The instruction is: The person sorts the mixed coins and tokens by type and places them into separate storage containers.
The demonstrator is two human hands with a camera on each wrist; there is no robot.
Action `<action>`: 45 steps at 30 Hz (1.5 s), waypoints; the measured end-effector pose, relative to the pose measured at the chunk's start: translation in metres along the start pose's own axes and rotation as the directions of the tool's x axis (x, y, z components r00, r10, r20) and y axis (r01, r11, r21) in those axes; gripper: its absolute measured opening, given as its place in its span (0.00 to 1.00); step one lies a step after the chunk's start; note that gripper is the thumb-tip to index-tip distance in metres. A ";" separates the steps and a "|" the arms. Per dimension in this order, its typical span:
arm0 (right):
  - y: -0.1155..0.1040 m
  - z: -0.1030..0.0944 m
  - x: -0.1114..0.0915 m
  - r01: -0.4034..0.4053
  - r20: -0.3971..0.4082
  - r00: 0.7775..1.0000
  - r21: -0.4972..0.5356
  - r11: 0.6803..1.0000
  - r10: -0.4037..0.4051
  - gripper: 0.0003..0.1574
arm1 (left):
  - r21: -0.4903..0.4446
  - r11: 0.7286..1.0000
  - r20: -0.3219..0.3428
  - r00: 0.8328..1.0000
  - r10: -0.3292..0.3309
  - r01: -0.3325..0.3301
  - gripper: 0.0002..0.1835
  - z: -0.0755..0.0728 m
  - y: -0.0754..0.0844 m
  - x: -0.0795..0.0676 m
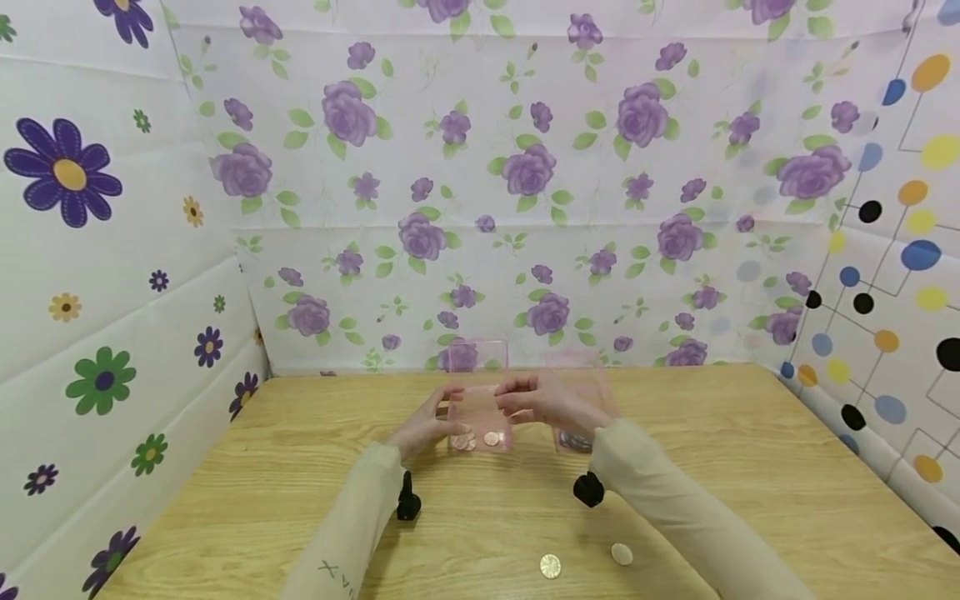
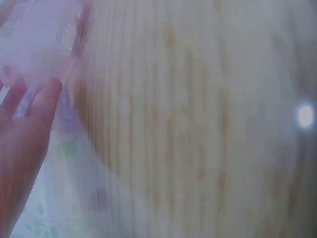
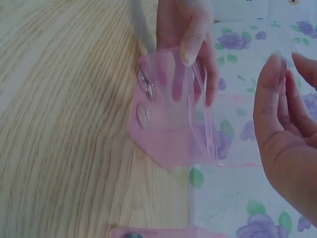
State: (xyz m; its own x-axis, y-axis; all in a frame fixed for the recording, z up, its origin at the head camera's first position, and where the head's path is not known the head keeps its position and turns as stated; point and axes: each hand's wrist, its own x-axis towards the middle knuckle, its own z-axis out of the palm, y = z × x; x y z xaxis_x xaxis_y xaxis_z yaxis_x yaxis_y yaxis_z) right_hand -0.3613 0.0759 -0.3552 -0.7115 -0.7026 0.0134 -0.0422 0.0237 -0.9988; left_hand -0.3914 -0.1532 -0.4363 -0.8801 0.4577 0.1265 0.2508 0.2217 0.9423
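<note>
My left hand (image 1: 423, 427) grips a clear pink box (image 1: 480, 412) by its left side. The right wrist view shows the thumb on the near face of the box and the other fingers behind it. Its lid (image 1: 478, 357) stands raised at the back. Several coins (image 3: 143, 115) lie at the bottom inside. Close to the upper right of the box is my right hand (image 1: 551, 402). In the right wrist view its fingers (image 3: 270, 94) are loosely bent, apart from the box, with nothing visible between them.
A second pink box (image 1: 606, 398), holding dark round pieces (image 1: 575, 442), stands to the right, partly behind the right hand. Two coins, one at the left (image 1: 550, 567) and one at the right (image 1: 621, 554), lie near the front of the wooden table (image 1: 262, 500). Flowered cloth (image 1: 480, 200) hangs behind.
</note>
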 end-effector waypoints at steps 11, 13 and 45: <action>0.006 0.006 -0.014 -0.008 0.230 0.972 -0.163 0.987 0.045 0.16 | 0.038 0.999 0.001 1.000 0.030 -0.030 0.36 0.000 0.000 0.000; 0.007 0.006 -0.016 -0.004 0.237 0.970 -0.176 0.984 0.046 0.15 | 0.039 0.999 -0.002 1.000 0.025 -0.025 0.36 0.000 0.000 0.000; 0.045 0.019 -0.048 0.160 0.503 0.859 -0.447 0.880 0.099 0.13 | -0.031 0.999 0.003 1.000 -0.008 0.009 0.35 0.000 0.003 -0.002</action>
State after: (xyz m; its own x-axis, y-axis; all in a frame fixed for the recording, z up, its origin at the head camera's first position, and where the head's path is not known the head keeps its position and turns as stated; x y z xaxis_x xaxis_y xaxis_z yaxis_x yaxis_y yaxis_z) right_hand -0.3155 0.0969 -0.4017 -0.2624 -0.9586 -0.1109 -0.4649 0.2263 -0.8560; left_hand -0.3889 -0.1533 -0.4333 -0.8809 0.4584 0.1176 0.2307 0.1989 0.9525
